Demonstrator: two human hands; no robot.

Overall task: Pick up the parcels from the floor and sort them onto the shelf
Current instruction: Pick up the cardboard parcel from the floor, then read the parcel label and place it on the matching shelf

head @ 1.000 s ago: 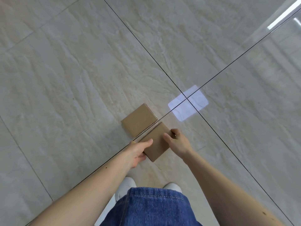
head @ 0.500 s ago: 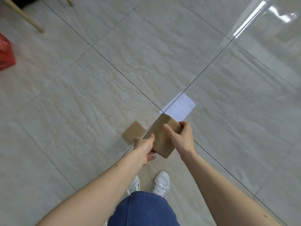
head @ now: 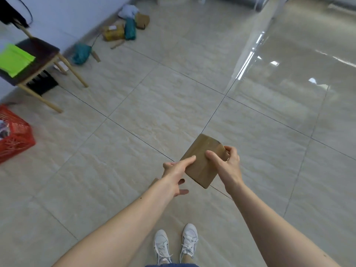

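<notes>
Above the tiled floor, in front of us at about waist height, we hold a flat brown cardboard parcel between both hands, lifted clear of the tiles and tilted so that one corner points down toward our shoes; our right hand grips its right edge, thumb laid across the top face and fingers curled round the far side; our left hand pinches the left edge with the thumb on top, while the lower fingers spread loosely beneath, and we cannot tell how much of the underside they touch. Just under our left wrist a sliver of a second brown box peeks out on the floor, mostly hidden by the arm.

Over at the far left we see a wooden chair with a dark seat standing near the white wall, a bright green envelope lying on the seat; a red plastic basket sits on the floor at the left edge, its contents too blurred to name. Farther off, along the wall, a loose heap of other parcels rests on the tiles: teal bags, a yellowish box and a brown one, well apart from us.
</notes>
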